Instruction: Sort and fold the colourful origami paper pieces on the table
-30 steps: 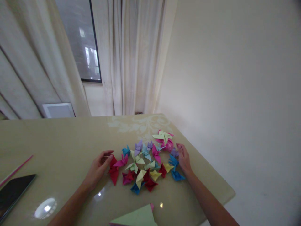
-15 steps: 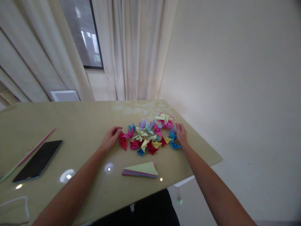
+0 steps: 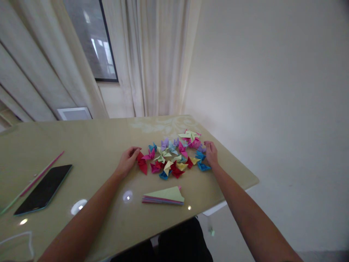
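Observation:
A heap of several small folded paper pieces [image 3: 173, 157] in red, pink, blue, purple, yellow and pale green lies on the beige table [image 3: 89, 145]. My left hand [image 3: 127, 161] rests at the heap's left edge, fingers curled against a red piece [image 3: 142, 163]. My right hand [image 3: 211, 154] lies at the heap's right edge, fingers loosely stretched, touching blue and purple pieces. Neither hand lifts anything.
A stack of folded coloured paper sheets [image 3: 164, 195] lies near the table's front edge. A black phone [image 3: 43, 189] and a pink stick [image 3: 40, 174] lie at the left. Curtains and a window stand behind; the table's right edge drops off beside my right arm.
The camera pulled back and tilted down, so more of the table, the phone and the paper stack show. Both hands stay at the two sides of the heap.

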`<action>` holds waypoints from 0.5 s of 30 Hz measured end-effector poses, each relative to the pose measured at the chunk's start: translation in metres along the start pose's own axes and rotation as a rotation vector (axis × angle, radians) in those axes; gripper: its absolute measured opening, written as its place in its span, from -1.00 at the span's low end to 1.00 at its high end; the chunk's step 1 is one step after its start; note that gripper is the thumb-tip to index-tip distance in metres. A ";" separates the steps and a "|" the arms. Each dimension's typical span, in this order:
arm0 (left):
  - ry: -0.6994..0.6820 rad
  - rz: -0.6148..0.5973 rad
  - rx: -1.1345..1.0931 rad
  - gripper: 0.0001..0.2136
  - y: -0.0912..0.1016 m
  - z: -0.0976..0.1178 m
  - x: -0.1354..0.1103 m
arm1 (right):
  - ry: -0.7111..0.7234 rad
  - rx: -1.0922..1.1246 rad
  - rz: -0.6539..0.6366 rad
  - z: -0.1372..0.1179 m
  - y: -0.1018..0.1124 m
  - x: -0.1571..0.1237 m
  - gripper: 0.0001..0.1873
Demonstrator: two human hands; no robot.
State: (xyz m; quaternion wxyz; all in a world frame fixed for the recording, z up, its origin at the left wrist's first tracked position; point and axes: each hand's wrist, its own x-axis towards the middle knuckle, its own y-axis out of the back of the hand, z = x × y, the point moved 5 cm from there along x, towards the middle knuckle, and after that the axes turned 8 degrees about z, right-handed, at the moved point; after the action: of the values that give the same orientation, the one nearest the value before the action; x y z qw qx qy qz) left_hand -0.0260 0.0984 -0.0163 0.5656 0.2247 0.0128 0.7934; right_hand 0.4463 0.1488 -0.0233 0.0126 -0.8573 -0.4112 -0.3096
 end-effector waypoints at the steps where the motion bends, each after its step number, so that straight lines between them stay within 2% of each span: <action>1: -0.007 0.012 0.006 -0.48 0.001 0.001 -0.001 | -0.002 0.014 0.022 0.000 0.000 0.001 -0.31; 5: -0.066 0.136 0.036 -0.55 0.008 0.012 0.001 | -0.013 0.058 0.172 -0.016 0.010 0.000 -0.34; 8: -0.150 0.288 0.054 -0.64 0.024 0.035 0.001 | -0.006 0.076 0.339 -0.040 0.049 -0.022 -0.34; 10: -0.211 0.356 0.053 -0.68 0.039 0.053 -0.012 | 0.018 0.076 0.419 -0.050 0.092 -0.058 -0.35; 12: -0.286 0.347 0.065 -0.71 0.056 0.067 -0.044 | 0.102 -0.012 0.497 -0.049 0.143 -0.111 -0.40; 13: -0.338 0.290 0.092 -0.74 0.062 0.073 -0.066 | 0.138 -0.101 0.488 -0.043 0.166 -0.142 -0.44; 15: -0.383 0.097 0.229 -0.81 0.067 0.077 -0.118 | 0.124 -0.277 0.357 -0.021 0.197 -0.205 -0.52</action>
State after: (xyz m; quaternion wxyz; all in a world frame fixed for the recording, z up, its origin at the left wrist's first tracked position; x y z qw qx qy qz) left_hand -0.0268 -0.0507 0.0313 0.4895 0.4346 -0.0156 0.7558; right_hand 0.4798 -0.1305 -0.0713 -0.0254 -0.8892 -0.2052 -0.4080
